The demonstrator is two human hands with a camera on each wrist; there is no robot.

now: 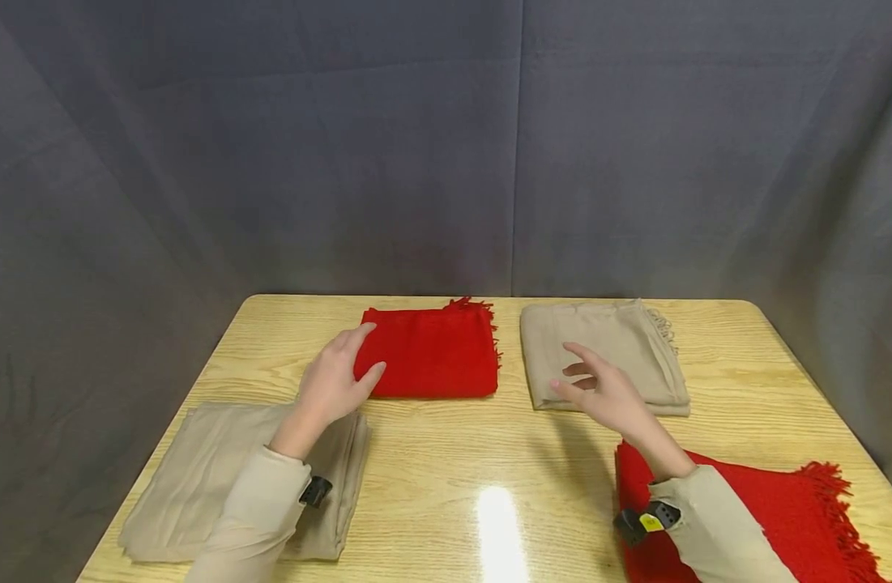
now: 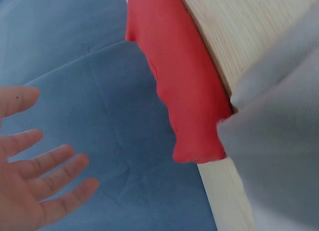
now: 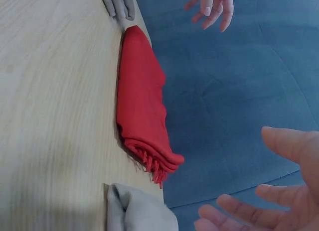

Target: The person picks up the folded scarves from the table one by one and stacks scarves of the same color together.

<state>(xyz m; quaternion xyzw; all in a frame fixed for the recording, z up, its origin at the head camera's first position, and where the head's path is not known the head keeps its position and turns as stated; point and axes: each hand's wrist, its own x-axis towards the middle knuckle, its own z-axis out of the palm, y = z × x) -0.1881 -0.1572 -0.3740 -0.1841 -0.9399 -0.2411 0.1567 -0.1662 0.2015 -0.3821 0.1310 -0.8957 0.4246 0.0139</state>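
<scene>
My left hand (image 1: pixel 336 376) is held over the table with its fingers spread, overlapping the left end of a folded red fringed scarf (image 1: pixel 434 356) in the head view. Nothing is in its palm in the left wrist view, where the fingers (image 2: pixel 55 166) are apart. My right hand (image 1: pixel 606 393) hovers in front of a folded beige fringed scarf (image 1: pixel 599 332) at the back right, fingers loosely bent and holding nothing. In the right wrist view the red scarf (image 3: pixel 142 86) lies flat near the table's far edge, its fringe towards the beige one (image 3: pixel 144 211).
A second folded beige cloth (image 1: pixel 198 478) lies at the front left, under the left forearm. Another red fringed scarf (image 1: pixel 788 518) is at the front right, partly covered by the right sleeve. Grey curtains (image 1: pixel 387 162) surround the wooden table (image 1: pixel 431 486).
</scene>
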